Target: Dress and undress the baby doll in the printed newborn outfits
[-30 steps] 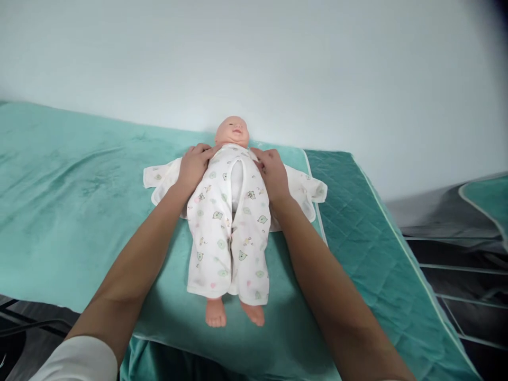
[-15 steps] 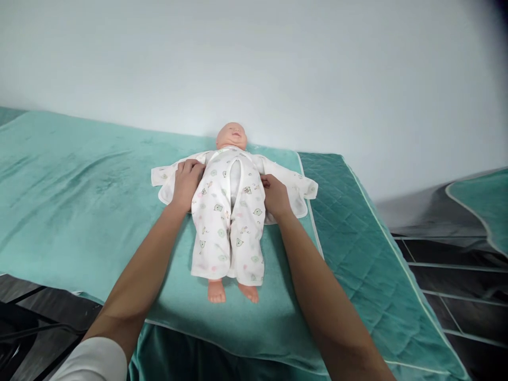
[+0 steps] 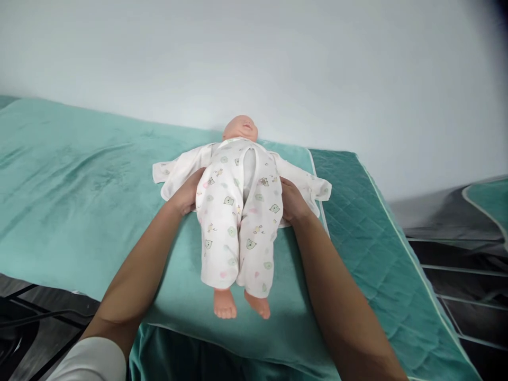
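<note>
A baby doll (image 3: 240,128) lies on its back, its head toward the wall and its bare feet (image 3: 225,304) toward me. White trousers (image 3: 220,227) with small animal prints cover its legs and come up high over its body, with an open slit at the crotch. Under it a white top (image 3: 186,163) is spread, both sleeves stretched out sideways. My left hand (image 3: 191,193) grips the doll's side at the hip, its fingertips hidden behind the body. On the opposite side my right hand (image 3: 292,201) clasps it likewise, fingers partly out of sight.
A green plush cover (image 3: 79,211) lies over the bed, with a darker quilted pad (image 3: 369,238) at the right. A white wall (image 3: 254,58) rises behind. Metal slats (image 3: 464,270) show at the right, and a dark frame (image 3: 24,317) at the lower left.
Both hands have slid further around the doll's sides, more of their fingers now hidden. The doll's hips and legs look raised and nearer to me. The view has shifted slightly.
</note>
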A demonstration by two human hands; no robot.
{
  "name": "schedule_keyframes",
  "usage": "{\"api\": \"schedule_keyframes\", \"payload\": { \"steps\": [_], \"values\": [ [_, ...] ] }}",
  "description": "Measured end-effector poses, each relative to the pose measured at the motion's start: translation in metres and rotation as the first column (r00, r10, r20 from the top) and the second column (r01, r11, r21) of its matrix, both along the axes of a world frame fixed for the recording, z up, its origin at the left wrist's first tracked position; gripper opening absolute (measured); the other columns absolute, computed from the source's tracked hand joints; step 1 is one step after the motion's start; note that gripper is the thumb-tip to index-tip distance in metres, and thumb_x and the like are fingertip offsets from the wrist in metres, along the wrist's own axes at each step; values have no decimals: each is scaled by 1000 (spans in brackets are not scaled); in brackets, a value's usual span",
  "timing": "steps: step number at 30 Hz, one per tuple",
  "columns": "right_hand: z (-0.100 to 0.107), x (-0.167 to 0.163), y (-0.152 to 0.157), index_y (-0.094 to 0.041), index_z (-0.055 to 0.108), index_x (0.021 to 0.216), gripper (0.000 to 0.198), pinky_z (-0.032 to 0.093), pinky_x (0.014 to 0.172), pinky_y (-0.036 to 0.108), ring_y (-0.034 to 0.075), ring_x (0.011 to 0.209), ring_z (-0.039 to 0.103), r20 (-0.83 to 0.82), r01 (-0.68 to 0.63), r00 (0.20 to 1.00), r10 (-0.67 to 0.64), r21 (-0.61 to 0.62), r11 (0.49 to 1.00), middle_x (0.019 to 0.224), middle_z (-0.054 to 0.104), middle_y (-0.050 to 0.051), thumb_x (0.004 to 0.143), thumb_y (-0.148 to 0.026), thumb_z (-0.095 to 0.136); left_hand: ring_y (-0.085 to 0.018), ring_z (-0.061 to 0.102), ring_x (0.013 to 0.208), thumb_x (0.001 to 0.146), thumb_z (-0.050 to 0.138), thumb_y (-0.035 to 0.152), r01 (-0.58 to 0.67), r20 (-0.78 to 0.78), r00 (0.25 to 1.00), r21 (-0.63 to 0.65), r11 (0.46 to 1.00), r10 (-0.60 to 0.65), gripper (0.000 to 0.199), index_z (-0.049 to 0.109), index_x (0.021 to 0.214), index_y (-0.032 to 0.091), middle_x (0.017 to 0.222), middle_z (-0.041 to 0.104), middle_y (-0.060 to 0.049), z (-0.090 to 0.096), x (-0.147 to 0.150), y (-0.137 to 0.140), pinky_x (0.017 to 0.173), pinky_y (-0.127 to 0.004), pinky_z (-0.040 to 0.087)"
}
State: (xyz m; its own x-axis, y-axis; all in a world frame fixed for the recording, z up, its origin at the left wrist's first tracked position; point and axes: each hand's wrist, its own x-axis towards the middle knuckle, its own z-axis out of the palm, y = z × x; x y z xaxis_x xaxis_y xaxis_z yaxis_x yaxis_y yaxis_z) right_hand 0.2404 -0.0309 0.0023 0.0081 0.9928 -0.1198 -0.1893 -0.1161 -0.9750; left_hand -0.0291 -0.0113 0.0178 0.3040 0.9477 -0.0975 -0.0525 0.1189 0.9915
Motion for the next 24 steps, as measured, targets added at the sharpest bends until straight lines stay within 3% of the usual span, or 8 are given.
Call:
{"api": "schedule_keyframes", "payload": {
  "steps": [3, 8, 18, 24],
  "values": [
    [-2, 6, -3, -24, 75, 96, 42, 65, 81, 41, 29, 96, 76, -22, -58, 998, 57, -20, 998, 90, 79, 4, 62, -43, 90, -25, 71, 100, 75, 78, 35, 80, 89, 993, -87, 993, -72, 42, 70, 114, 19, 102, 76, -6, 1, 2, 0, 90, -38, 58],
    [-10, 12, -9, -26, 76, 104, 48, 66, 81, 44, 31, 98, 76, 25, -220, 974, 223, -89, 971, 97, 80, 5, 62, -43, 92, -27, 73, 99, 74, 81, 41, -1, 120, 993, -174, 985, 22, 41, 74, 107, 17, 98, 78, -8, 2, 4, 2, 88, -39, 61],
    [4, -8, -10, -24, 72, 98, 47, 66, 84, 48, 34, 102, 74, -52, -164, 986, 160, -79, 983, 99, 79, 6, 64, -53, 86, -30, 73, 104, 72, 82, 43, -51, 159, 983, -224, 973, 88, 39, 74, 101, 18, 97, 79, -9, 3, 10, 1, 93, -44, 61],
    [12, -13, -12, -25, 72, 97, 51, 64, 83, 52, 35, 100, 74, 124, -101, 987, 98, 22, 995, 95, 78, 7, 68, -66, 79, -31, 73, 103, 67, 82, 37, -25, 189, 979, -276, 961, 80, 35, 74, 95, 17, 90, 78, -8, 1, 10, 1, 94, -44, 61]
  ]
}}
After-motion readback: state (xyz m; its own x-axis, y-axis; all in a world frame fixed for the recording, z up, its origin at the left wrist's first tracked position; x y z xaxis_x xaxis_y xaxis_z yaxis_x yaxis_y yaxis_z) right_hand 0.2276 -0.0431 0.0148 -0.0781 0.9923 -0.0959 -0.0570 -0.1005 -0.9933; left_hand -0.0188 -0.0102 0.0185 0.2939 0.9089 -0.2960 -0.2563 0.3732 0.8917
